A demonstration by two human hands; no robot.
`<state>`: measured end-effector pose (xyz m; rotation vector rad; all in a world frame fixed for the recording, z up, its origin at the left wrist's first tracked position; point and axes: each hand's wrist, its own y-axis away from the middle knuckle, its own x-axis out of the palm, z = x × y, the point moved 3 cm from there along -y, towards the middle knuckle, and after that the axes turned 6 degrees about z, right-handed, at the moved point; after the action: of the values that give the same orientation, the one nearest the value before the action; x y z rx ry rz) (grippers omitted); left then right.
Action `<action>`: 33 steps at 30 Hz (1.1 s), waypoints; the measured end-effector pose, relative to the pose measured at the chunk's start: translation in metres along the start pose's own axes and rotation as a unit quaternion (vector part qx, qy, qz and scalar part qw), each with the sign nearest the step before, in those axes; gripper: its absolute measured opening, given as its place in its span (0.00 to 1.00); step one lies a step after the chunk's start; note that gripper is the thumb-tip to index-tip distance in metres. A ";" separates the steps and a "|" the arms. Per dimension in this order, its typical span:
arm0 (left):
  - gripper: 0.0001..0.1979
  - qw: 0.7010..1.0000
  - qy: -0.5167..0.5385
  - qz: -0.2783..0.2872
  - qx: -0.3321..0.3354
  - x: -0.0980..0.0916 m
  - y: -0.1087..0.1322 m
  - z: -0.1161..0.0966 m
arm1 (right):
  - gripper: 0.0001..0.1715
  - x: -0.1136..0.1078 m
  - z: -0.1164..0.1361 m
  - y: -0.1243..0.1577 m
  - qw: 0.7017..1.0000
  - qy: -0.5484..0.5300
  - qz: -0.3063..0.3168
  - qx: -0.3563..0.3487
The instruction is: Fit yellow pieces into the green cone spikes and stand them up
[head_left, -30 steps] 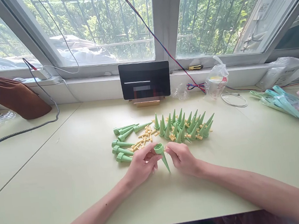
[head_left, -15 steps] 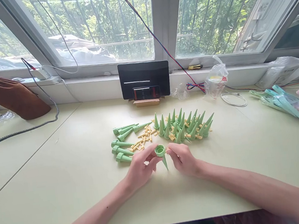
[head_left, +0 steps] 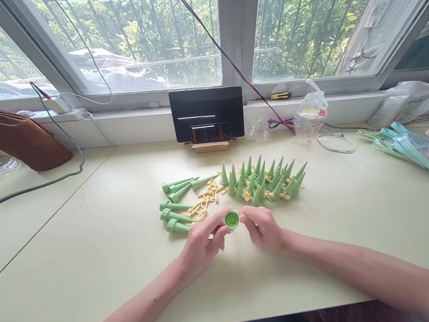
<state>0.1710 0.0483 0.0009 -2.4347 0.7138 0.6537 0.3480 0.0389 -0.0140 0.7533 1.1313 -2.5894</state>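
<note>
My left hand (head_left: 205,238) is closed on a green plastic watering spike (head_left: 232,220), pinching it near its ringed mouth. That mouth faces me, so the inside shows and the cone is hidden behind it. My right hand (head_left: 263,229) is closed by the spike's right side, with a small yellow valve (head_left: 242,215) mostly covered by the fingertips. Whether the valve touches the spike I cannot tell. Past my hands lies a pile of yellow valves (head_left: 207,199). Left of it, several green spikes (head_left: 176,213) lie on their sides.
Green spikes with yellow valves (head_left: 257,182) stand points up in a group beyond my right hand. A tablet and phone (head_left: 208,114) lean at the back of the pale table (head_left: 93,252). Bagged pastel items (head_left: 410,146) lie right; a brown pouch (head_left: 18,137) lies left.
The spike in my left hand has turned: its mouth now points at me, and the cone that showed below has gone from sight. My hands have barely shifted.
</note>
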 end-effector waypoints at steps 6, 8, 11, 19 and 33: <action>0.19 0.998 -0.036 -0.006 0.046 -0.001 0.000 -0.001 | 0.21 0.002 -0.002 0.000 1.000 0.011 0.012 -0.001; 0.19 0.998 -0.038 -0.011 0.052 -0.002 0.000 -0.001 | 0.20 0.002 -0.003 0.000 1.000 0.007 0.014 0.002; 0.20 0.998 -0.039 -0.014 0.049 -0.002 -0.001 -0.001 | 0.19 0.002 -0.003 0.000 1.000 -0.006 0.018 0.002; 0.17 0.994 -0.069 -0.038 0.075 -0.002 -0.003 -0.010 | 0.19 0.002 -0.003 -0.001 1.000 -0.018 0.016 0.008; 0.14 0.990 -0.035 -0.026 0.137 -0.005 -0.005 -0.007 | 0.19 0.002 -0.002 -0.002 1.000 -0.020 0.014 0.010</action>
<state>0.1723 0.0501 0.0105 -2.1596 0.6632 0.5772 0.3462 0.0418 -0.0146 0.7139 1.0780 -2.5830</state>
